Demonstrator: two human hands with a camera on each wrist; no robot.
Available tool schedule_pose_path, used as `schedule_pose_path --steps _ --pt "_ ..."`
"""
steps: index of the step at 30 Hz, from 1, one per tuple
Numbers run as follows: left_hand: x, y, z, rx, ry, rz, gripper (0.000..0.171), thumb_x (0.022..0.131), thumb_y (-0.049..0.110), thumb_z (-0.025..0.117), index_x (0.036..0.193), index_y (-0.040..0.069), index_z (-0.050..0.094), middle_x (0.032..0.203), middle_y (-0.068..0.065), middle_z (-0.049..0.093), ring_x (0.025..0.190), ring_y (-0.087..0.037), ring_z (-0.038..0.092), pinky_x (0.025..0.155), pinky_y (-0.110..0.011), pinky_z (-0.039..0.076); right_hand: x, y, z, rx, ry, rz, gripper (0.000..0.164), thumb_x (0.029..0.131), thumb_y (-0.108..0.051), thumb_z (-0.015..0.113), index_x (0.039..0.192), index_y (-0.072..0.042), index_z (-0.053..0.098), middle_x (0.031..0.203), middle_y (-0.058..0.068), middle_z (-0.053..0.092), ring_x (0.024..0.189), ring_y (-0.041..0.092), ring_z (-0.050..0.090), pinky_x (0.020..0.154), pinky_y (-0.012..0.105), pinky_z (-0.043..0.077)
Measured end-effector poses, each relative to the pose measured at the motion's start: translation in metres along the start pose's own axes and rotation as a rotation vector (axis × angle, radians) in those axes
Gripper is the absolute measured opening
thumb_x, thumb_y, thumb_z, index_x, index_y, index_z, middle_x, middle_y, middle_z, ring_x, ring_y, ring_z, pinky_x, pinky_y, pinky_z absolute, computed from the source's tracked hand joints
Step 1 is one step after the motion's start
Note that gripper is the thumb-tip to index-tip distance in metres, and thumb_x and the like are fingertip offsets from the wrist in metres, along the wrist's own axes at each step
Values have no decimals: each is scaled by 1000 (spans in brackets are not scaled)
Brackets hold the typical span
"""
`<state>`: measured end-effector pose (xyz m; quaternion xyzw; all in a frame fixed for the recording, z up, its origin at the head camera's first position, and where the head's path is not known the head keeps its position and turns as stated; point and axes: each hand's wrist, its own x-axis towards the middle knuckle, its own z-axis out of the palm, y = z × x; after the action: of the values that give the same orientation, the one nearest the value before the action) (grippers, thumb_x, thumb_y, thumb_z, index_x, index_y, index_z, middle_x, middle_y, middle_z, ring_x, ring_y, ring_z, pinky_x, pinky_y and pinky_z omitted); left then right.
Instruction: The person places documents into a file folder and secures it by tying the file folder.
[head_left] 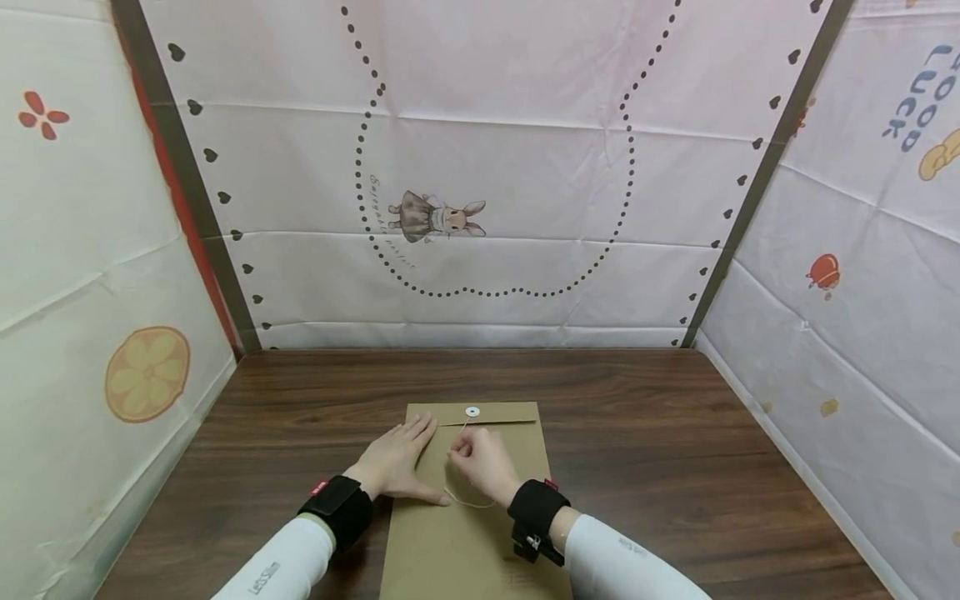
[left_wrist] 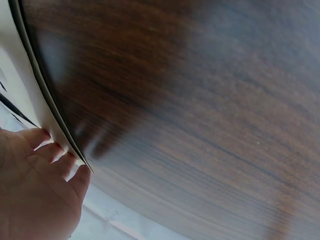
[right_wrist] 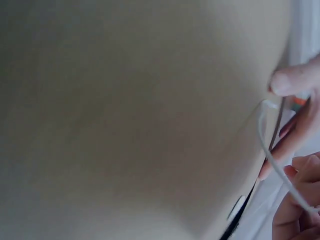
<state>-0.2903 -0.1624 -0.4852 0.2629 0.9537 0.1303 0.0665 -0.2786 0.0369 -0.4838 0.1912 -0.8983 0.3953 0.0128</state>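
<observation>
A brown kraft paper envelope [head_left: 480, 550] lies on the table, its flap [head_left: 502, 413] at the far end with a white round button [head_left: 472, 412]. From the button a thin pale string [head_left: 471, 504] runs to my right hand [head_left: 487, 467], which pinches it with curled fingers above the envelope. The string's slack end curves across the paper. My left hand [head_left: 401, 462] rests with spread fingers on the envelope's left edge. In the left wrist view, the left hand's fingers [left_wrist: 65, 162] touch that edge. The string [right_wrist: 272, 160] crosses in front of the right hand in the right wrist view.
The dark wood table [head_left: 675, 467] extends on both sides of the envelope. Printed white cloth walls [head_left: 495, 167] enclose it at the back, left and right. Each wrist wears a black strap [head_left: 341, 508].
</observation>
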Motion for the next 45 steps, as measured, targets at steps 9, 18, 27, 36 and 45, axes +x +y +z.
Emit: schedule_pose_path --steps 9,18,27,36,45 --pt "-3 6 -6 -9 -19 -23 125 68 71 80 157 -4 34 166 -26 31 155 -41 32 122 -57 35 -8 -4 5 -645 11 -228 19 90 -13 73 72 -17 71 66 -6 69 55 2 52 50 17 31" --pt "-3 6 -5 -11 -34 -31 125 68 71 80 157 -3 33 166 -24 31 155 -41 32 123 -57 35 -15 0 4 -908 -25 -423 17 90 -19 75 74 -21 73 69 -8 67 53 1 52 46 18 38" --pt "-3 4 -4 -2 -32 -36 126 68 73 78 158 -2 33 167 -24 31 155 -40 33 123 -57 35 -24 12 -7 -1143 -2 -693 8 88 -20 77 81 -23 74 81 -11 65 60 -1 55 49 18 44" --pt "-2 2 -2 10 -34 -35 126 68 75 78 158 -1 32 167 -23 30 155 -40 32 123 -57 34 -29 25 -19 -1079 -33 -654 10 87 -16 76 80 -22 71 78 -12 66 62 1 58 50 19 43" --pt "-2 3 -2 -4 -41 -39 126 68 74 78 158 -1 33 167 -23 30 156 -39 32 124 -56 33 -30 41 -41 -650 -94 -357 22 95 -15 71 74 -19 70 65 -8 63 55 -2 32 53 14 25"
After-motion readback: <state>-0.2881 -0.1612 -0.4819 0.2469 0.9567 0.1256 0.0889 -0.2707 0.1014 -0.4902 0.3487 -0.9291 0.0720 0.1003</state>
